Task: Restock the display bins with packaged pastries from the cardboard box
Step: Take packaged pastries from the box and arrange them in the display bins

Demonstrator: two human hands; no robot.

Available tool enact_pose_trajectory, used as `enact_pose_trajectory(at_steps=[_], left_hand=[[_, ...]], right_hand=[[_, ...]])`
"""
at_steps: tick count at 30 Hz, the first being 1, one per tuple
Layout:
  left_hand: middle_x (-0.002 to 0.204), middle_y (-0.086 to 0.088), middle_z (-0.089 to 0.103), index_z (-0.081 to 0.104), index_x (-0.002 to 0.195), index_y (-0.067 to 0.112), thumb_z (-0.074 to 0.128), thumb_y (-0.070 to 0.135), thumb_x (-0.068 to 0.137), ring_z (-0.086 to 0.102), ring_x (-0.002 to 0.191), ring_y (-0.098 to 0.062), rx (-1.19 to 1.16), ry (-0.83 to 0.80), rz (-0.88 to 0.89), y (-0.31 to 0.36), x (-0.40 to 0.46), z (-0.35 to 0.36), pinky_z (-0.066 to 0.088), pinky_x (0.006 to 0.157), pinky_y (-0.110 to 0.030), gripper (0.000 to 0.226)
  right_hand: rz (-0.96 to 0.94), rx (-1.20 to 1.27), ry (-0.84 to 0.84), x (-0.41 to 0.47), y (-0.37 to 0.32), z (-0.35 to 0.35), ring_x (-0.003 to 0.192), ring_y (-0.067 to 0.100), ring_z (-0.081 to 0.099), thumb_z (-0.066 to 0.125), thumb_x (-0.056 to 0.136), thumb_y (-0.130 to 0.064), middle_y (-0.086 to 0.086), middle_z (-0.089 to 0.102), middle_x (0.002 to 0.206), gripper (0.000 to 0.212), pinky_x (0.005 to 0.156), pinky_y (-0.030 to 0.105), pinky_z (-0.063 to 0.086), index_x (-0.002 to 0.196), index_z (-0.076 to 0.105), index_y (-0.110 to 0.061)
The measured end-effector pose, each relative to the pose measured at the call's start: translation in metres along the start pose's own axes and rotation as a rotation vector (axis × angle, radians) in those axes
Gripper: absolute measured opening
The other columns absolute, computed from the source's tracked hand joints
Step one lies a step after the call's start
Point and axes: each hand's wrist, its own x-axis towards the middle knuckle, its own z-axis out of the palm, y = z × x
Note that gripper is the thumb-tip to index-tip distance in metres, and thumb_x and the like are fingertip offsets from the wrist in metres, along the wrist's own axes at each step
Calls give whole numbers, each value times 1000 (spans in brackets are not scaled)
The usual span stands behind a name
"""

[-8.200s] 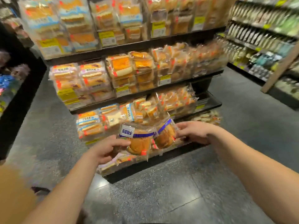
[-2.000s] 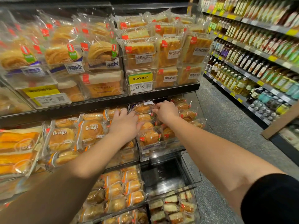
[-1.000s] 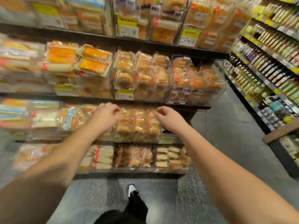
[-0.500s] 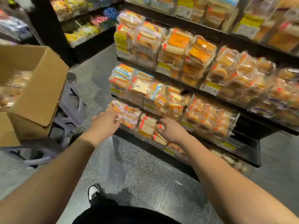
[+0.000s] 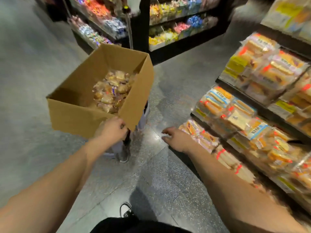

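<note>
— What filled the right side, from one to four o'clock?

— Tiered black display shelving (image 5: 262, 108) stacked with clear-wrapped pastries and breads (image 5: 235, 115), all blurred. At twelve o'clock stood another dark rack of bright wrapped sweets (image 5: 176, 29), and speckled grey stone floor (image 5: 165, 179) ran between them.

— And the box?

— The open brown cardboard box (image 5: 80, 115) sat at ten o'clock, raised on a pale grey stand (image 5: 143, 116) that was mostly hidden beneath it. A heap of clear-packaged golden pastries (image 5: 112, 88) lay inside, toward its far right corner.

— The hands?

— The left hand (image 5: 111, 128) was at the box's near corner, fingers curled in by the cardboard edge; whether they actually pinched it I could not tell. The right hand (image 5: 176, 138) hung over the floor just left of the lowest shelf at three o'clock, fingers spread loosely, holding nothing.

— Anything smaller?

— A black-and-white shoe (image 5: 125, 210) at six o'clock, above a dark trouser leg (image 5: 134, 225).
</note>
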Motion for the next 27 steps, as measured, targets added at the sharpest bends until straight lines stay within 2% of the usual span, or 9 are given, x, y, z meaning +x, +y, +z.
enact_pose_trajectory(at_steps=[3, 10, 12, 15, 18, 20, 23, 25, 27], left_hand=[[115, -10, 63, 68, 113, 17, 52, 29, 98, 59, 107, -32, -31, 4, -50, -57, 21, -26, 47, 89, -39, 26], [129, -7, 61, 64, 124, 18, 48, 29, 100, 58, 113, -30, -98, -10, -176, -130, 70, -59, 44, 86, -34, 31], [127, -9, 61, 66, 121, 16, 49, 27, 100, 59, 111, -30, -145, -23, -198, -146, 88, -59, 45, 87, -34, 30], [118, -8, 64, 67, 118, 14, 52, 24, 97, 61, 102, -26, -225, -38, -236, -168, 117, -56, 45, 81, -32, 27], [111, -6, 67, 69, 112, 15, 54, 23, 95, 61, 97, -24, -266, -62, -255, -187, 155, -51, 47, 81, -31, 24], [103, -5, 68, 70, 109, 13, 55, 21, 95, 61, 92, -23, -280, -99, -268, -198, 184, -48, 45, 73, -30, 22], [95, -3, 66, 69, 105, 12, 57, 25, 96, 59, 85, -19, -251, -153, -331, -217, 227, -43, 41, 63, -30, 20], [100, -3, 67, 67, 107, 14, 58, 29, 96, 60, 88, -19, -244, -189, -397, -232, 254, -37, 42, 68, -30, 20], [105, -5, 67, 65, 110, 15, 58, 31, 96, 60, 92, -20, -235, -235, -449, -245, 279, -30, 43, 72, -30, 22]], right_hand=[[-15, 3, -22, 45, -45, 1, 127, 24, 52, 49, 103, -39, 5, 49, 147, 44, 103, 36, 44, 141, 51, -19], [-26, 41, -28, 125, -111, -5, 128, 22, 51, 51, 103, -35, 5, 46, 148, 44, 105, 36, 43, 143, 50, -17], [-33, 69, -7, 147, -122, -8, 126, 22, 52, 52, 102, -33, 6, 48, 145, 43, 102, 31, 42, 142, 51, -16], [-3, 169, -3, 183, -139, -12, 118, 19, 56, 53, 101, -32, 4, 54, 140, 41, 87, 23, 39, 139, 54, -16], [3, 252, -17, 232, -156, -16, 119, 20, 57, 55, 99, -35, 3, 57, 139, 41, 94, 27, 44, 137, 55, -17], [5, 277, -26, 269, -167, -20, 115, 23, 59, 55, 98, -33, 4, 60, 134, 42, 97, 33, 48, 136, 55, -16], [3, 281, -55, 326, -179, -30, 93, 23, 64, 53, 98, -28, 7, 66, 114, 33, 79, 34, 51, 127, 59, -14], [44, 266, -97, 362, -183, -36, 75, 20, 62, 52, 97, -26, 6, 68, 97, 20, 65, 34, 50, 113, 60, -16], [94, 234, -134, 396, -181, -35, 69, 20, 62, 51, 96, -27, 4, 67, 89, 17, 60, 34, 49, 111, 57, -18]])
